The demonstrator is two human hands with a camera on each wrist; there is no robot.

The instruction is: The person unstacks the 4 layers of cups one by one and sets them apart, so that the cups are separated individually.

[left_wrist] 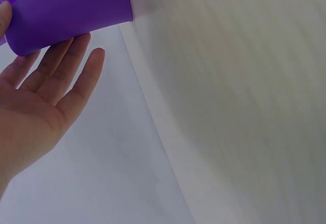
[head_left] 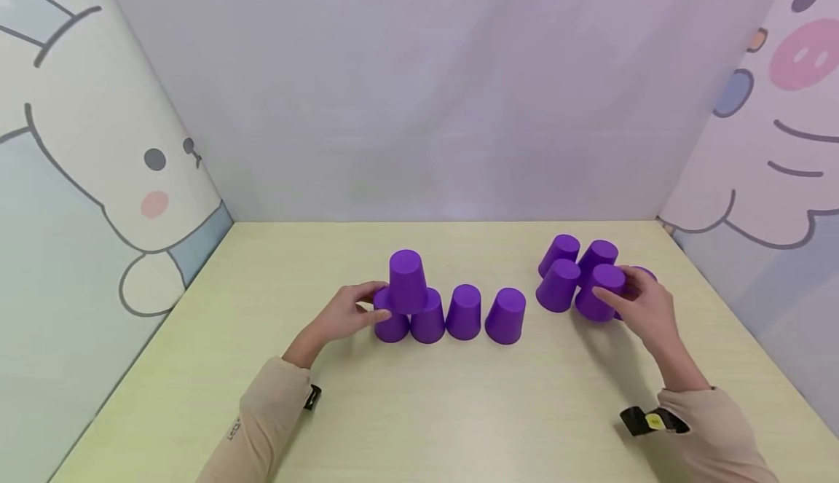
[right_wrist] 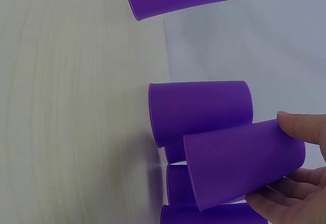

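Note:
Upside-down purple cups stand on the table. At the left end of a row, my left hand has its thumb and fingers on either side of the end cup, near its top; the outer fingers are fairly straight and spread. One upper cup rests across that end cup and its neighbour. Two more row cups stand to the right. Farther right, my right hand grips a cup between thumb and fingers. This cup is slightly tilted, its rim raised off the table.
Several other cups are grouped around the held one at the right, one partly hidden behind my right hand. A pale wood table lies under everything. A plain back wall and printed side panels enclose it.

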